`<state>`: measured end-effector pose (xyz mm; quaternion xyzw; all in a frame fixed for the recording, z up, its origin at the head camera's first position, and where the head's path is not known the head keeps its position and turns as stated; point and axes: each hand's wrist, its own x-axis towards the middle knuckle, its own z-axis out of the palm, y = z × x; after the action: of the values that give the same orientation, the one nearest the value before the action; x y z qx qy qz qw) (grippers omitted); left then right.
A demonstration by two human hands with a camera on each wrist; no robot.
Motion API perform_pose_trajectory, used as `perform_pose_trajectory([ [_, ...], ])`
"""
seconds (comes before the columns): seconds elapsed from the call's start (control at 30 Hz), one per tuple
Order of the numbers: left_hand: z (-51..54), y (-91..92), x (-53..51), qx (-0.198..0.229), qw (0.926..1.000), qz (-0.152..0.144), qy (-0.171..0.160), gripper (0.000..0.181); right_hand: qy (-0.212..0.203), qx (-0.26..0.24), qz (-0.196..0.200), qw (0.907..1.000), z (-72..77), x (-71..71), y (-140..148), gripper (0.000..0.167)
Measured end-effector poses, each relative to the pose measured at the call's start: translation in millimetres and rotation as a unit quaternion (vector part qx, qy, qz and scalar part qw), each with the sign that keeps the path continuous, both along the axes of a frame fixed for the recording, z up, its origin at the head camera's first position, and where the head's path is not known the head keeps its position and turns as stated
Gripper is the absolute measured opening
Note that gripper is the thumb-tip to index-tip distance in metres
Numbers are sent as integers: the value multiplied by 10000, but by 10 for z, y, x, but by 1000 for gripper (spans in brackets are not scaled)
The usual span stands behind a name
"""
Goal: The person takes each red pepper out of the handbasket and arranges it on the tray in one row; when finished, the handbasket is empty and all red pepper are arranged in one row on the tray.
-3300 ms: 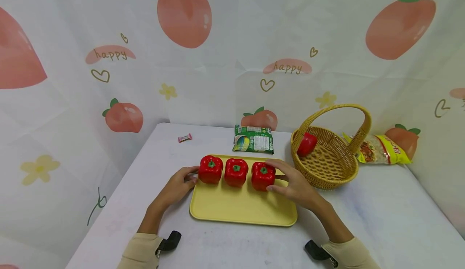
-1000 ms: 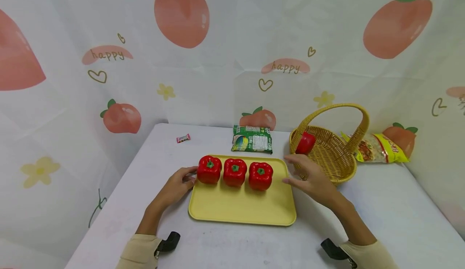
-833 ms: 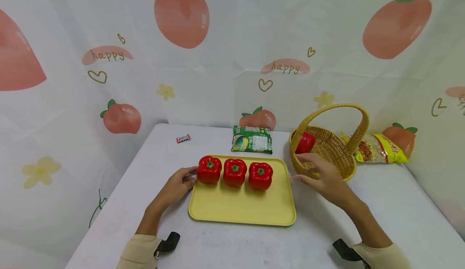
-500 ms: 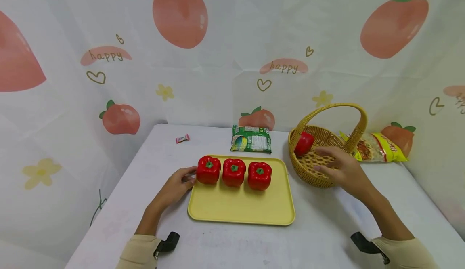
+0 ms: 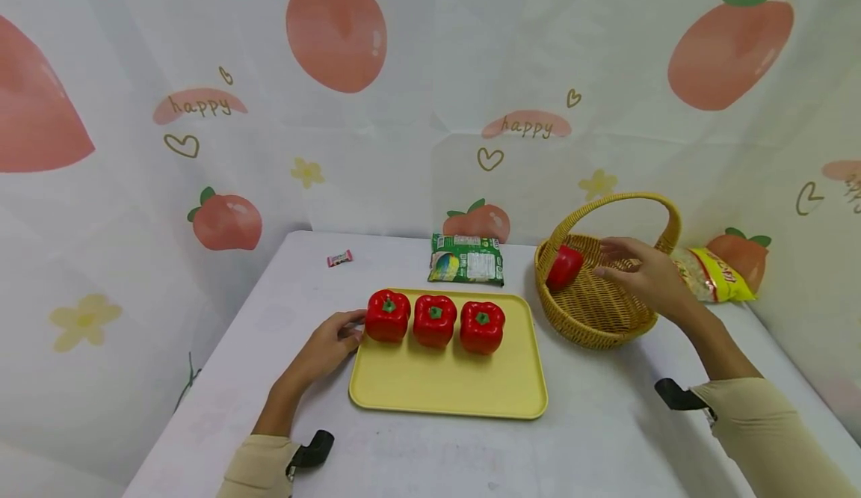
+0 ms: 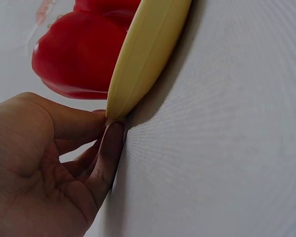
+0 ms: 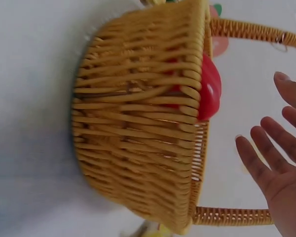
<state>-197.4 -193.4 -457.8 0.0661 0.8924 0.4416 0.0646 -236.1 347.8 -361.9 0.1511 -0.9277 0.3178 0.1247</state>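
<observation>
In the head view, a yellow tray (image 5: 447, 386) carries a row of three red bell peppers: a left one (image 5: 387, 316), a middle one (image 5: 435, 321) and a right one (image 5: 481, 328). At the tray's far left side my left hand (image 5: 328, 345) pinches the rim between thumb and fingertips, as the left wrist view shows close up. Another red bell pepper (image 5: 565, 267) lies inside the left part of a wicker basket (image 7: 133, 118). Over that basket hovers my right hand (image 5: 649, 277), fingers spread and holding nothing, apart from the pepper.
The basket's tall handle (image 5: 619, 197) arches up beside the right hand. Behind the tray lies a green packet (image 5: 467, 260), with a small pink wrapped candy (image 5: 339, 258) farther left. A yellow noodle bag (image 5: 716, 277) sits right of the basket. A printed cloth hangs behind.
My right hand has left the right-hand pepper on the tray and moved right, then up over the basket. The left hand and the peppers stay in place.
</observation>
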Motion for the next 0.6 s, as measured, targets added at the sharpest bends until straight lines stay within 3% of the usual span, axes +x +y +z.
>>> perform_pose_trajectory([
  [0.3,-9,10,-8,17,10000,51,5,49,-1136,-12,59,9935,107,-284,-19,69],
  [0.6,-32,4,-18,58,10000,59,33,49,-1909,-105,325,9810,123,-562,-41,75],
])
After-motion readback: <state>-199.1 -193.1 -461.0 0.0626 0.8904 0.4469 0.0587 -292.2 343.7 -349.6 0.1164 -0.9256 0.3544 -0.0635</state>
